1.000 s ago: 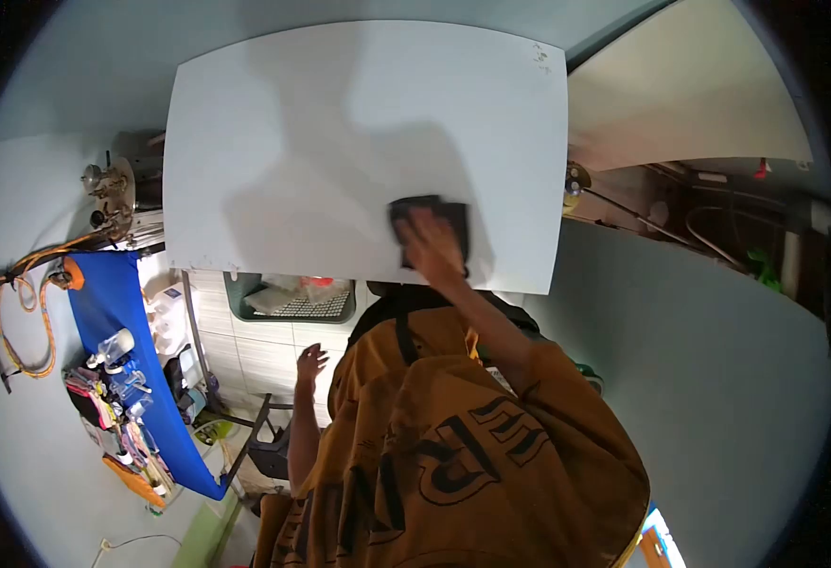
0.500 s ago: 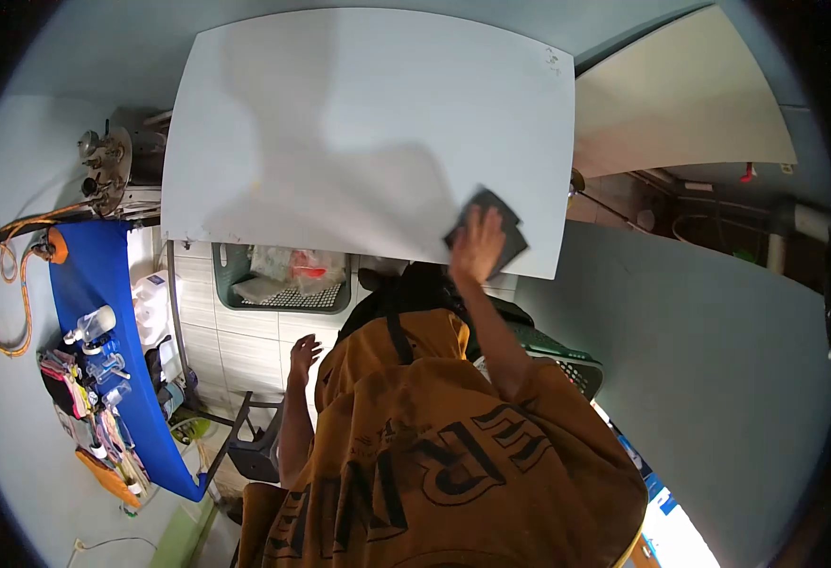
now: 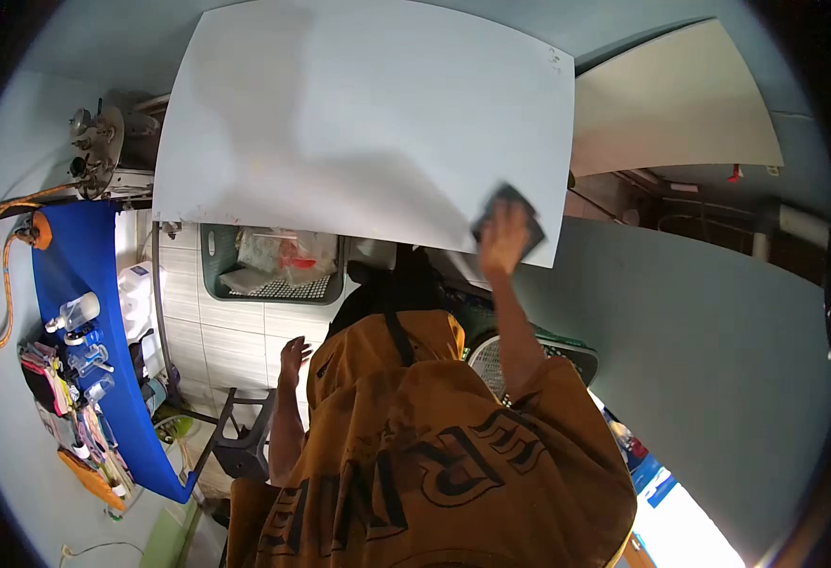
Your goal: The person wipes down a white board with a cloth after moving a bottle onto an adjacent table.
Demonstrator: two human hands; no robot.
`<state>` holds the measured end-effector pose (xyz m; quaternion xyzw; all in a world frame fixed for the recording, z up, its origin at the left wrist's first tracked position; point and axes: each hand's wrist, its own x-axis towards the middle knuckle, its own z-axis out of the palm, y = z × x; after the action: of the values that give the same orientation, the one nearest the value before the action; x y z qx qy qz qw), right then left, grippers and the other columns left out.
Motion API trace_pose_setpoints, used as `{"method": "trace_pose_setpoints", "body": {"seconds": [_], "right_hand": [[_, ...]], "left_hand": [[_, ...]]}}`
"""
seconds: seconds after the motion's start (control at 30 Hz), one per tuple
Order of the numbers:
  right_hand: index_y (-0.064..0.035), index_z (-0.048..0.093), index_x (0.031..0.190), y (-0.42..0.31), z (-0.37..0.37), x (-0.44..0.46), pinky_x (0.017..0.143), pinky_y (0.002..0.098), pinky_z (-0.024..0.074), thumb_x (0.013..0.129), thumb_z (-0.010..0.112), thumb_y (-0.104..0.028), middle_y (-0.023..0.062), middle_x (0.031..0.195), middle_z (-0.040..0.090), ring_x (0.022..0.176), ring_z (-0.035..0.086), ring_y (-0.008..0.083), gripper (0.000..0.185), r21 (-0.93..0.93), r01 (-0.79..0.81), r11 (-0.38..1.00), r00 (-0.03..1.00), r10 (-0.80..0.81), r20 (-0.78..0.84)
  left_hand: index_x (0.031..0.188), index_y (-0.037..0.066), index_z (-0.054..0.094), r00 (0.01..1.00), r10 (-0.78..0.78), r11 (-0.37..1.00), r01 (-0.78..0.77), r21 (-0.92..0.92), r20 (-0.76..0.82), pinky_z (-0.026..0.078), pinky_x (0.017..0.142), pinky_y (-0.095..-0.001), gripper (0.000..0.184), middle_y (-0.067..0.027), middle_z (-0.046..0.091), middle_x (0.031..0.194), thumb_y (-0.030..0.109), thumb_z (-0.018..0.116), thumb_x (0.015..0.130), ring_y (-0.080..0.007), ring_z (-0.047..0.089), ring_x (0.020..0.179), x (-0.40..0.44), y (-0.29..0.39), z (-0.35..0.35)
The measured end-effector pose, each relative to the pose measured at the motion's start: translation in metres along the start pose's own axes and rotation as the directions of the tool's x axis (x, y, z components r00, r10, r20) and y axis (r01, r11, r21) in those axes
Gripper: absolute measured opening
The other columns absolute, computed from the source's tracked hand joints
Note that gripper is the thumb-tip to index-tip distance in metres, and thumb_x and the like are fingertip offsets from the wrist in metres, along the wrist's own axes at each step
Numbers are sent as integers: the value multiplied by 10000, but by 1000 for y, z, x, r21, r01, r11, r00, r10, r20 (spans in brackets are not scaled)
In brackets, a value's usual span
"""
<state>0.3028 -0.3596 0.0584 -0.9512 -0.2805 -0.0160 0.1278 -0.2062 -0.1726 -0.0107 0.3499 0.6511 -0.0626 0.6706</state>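
Note:
My right hand presses down on a dark grey, folded cloth, close to the right front corner of the white tabletop. Hand and cloth are slightly blurred, and the palm hides part of the cloth. Away from the table, my left hand hangs at my side above the floor. Its fingers are apart and nothing is in them.
Under the table's front edge is a green plastic basket with clear bags. A blue-covered surface at left carries bottles and small items. A black stool stands nearby. A grey panel stretches along the right.
My right hand and the cloth have slid rightward across the tabletop towards its right edge. The whole view has shifted slightly. My left hand still hangs free.

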Motion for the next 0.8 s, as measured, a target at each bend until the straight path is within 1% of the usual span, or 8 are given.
{"method": "trace_pose_setpoints", "body": {"seconds": [0.13,0.23,0.33,0.43,0.53,0.63,0.7,0.8], "right_hand": [[-218,304,1445,38,1,0,1069,634,92,978,250,-454,142,1530,161,1408,137,332,527,-57,-404,913,914,401,-61],[-267,301,1445,-18,29,3,1083,614,73,951,375,-414,107,1524,202,1410,149,305,520,-33,-400,916,906,390,-163],[-258,326,1431,-121,36,-5,1100,575,103,927,452,-354,93,1527,199,1408,166,291,528,-36,-11,999,999,13,50],[-248,365,1410,-212,44,-16,1110,536,142,908,505,-312,69,1525,212,1400,198,258,525,131,263,956,939,-285,193],[-248,395,1391,-225,44,-3,1098,530,198,887,536,-327,67,1510,240,1383,237,244,530,331,500,800,811,-567,144],[-254,430,1369,-174,30,35,1092,494,233,893,508,-347,67,1480,306,1353,291,242,492,325,655,682,659,-726,195],[-194,524,1284,-109,24,60,977,518,325,791,641,-220,116,1416,399,1271,398,317,507,359,518,776,819,-571,54],[-147,556,1263,7,10,78,962,524,339,795,612,-232,174,1380,428,1259,402,381,478,15,212,977,963,-207,-171]], "left_hand": [[1245,80,516,999,27,1000,-26,-8,25,466,834,-352,396,-115,629,1086,322,519,931,-210,622,940,-7,21,8],[1219,103,527,1000,24,999,-24,-21,11,447,853,-363,396,-102,620,1095,357,535,916,-204,604,973,-7,22,9],[1245,94,513,999,39,999,-39,-31,6,435,894,-384,426,-117,616,1112,362,531,914,-227,601,1010,-18,23,8],[1243,90,511,1000,-13,1000,12,-20,-25,436,901,-388,427,-135,612,1127,363,527,915,-244,601,1015,-17,9,5],[1241,100,520,996,-51,999,50,-21,-69,482,779,-332,380,-119,644,1081,323,520,934,-214,635,937,-18,-2,3],[1255,93,510,997,-72,996,70,-46,-41,487,795,-345,406,-130,634,1104,329,523,924,-233,633,935,-13,-18,0],[1264,82,503,994,-97,995,96,-13,-54,488,826,-368,426,-145,617,1139,328,522,917,-259,630,933,-11,-13,8],[1261,85,501,990,-129,991,130,18,-62,483,832,-370,427,-137,618,1137,337,524,917,-249,625,951,-14,10,23]]}}
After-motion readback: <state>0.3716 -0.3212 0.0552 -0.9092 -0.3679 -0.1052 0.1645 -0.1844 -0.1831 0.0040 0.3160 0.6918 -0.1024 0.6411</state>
